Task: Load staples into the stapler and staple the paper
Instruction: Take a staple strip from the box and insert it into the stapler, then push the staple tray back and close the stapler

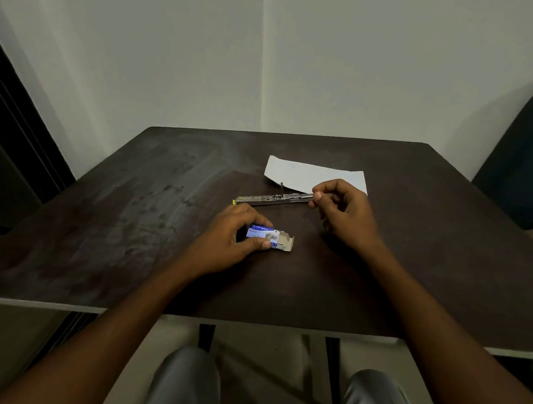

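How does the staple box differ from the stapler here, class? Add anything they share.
The staple box is short, blue-and-white card; the stapler is long, thin, silvery metal with a yellow tip. The left hand grips the staple box; the right hand pinches the stapler's right end. The staple box lies nearer the person than the stapler. Shared: both are open, on the dark table.

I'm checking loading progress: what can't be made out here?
1. Head view, stapler: staples in its channel or not; too small, dim.
2. Head view, right hand: pinches the stapler's end; any staple strip is hidden by its fingers.
3. Head view, staple box: contents mostly covered by the left hand; print too small.
4. Head view, paper: near edge partly behind the right hand.
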